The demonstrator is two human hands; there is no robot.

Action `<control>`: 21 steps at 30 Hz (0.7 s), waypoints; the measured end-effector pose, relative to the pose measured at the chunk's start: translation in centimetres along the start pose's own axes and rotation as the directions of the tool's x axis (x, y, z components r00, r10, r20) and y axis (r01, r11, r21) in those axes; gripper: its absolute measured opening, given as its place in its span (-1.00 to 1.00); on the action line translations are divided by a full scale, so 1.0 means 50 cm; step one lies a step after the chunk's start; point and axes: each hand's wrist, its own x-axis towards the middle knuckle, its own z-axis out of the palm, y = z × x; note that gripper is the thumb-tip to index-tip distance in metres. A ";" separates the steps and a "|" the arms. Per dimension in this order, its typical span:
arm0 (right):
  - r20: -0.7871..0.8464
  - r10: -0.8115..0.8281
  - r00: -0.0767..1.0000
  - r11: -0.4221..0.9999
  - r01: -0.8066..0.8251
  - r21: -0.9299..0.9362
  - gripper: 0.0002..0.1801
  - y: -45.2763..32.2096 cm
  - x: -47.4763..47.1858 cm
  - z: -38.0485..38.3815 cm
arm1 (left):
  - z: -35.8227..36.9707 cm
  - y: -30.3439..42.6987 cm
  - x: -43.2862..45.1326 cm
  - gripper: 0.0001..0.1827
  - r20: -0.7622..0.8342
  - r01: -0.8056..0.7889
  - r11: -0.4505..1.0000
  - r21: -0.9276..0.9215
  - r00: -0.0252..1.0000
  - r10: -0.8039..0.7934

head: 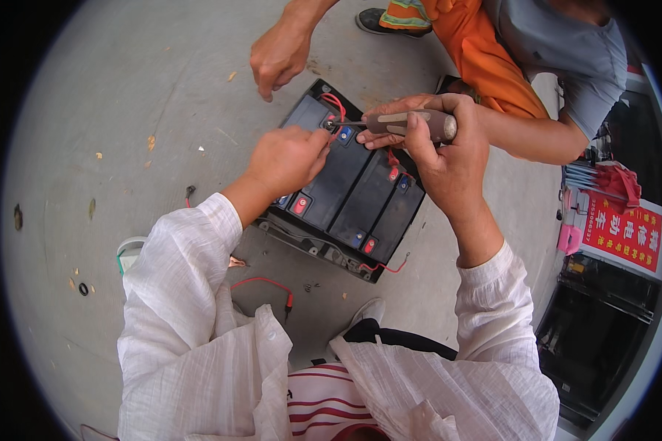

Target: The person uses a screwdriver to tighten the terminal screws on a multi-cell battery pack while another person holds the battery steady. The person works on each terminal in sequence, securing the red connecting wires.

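My right hand [455,154] grips the brown and beige handle of a screwdriver [408,124]. Its shaft points left, with the tip at a terminal [330,124] near the far end of a black battery [331,182]. Beside that tip, my left hand [289,157] pinches a red wire [336,100]; its fingertips partly hide the wire's end. Several such batteries lie side by side in a black case [320,251], with red and blue terminal surrounds. Another person's hand [383,138] rests on the batteries, partly behind the screwdriver handle.
The other person's second hand [281,58] hangs over the concrete floor [198,110] beyond the case. Nearer me lie a red lead [265,280] with a dark tip and several small screws [310,287]. A red sign bearing writing [620,231] stands at right.
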 end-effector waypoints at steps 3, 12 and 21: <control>0.016 -0.008 1.000 1.000 0.008 0.027 -0.71 0.003 -0.001 0.000 | 0.000 0.001 0.000 -0.86 -0.019 -0.011 1.000 0.011 1.000 0.011; 0.029 -0.094 0.995 0.990 0.090 0.108 -0.72 0.037 0.033 0.023 | -0.002 0.004 0.003 -0.85 -0.011 -0.013 0.999 0.029 1.000 0.013; 0.389 0.309 0.868 0.503 -0.496 0.708 -0.79 0.046 0.075 0.048 | -0.004 0.006 0.005 -0.84 0.032 0.018 1.000 0.025 0.999 -0.018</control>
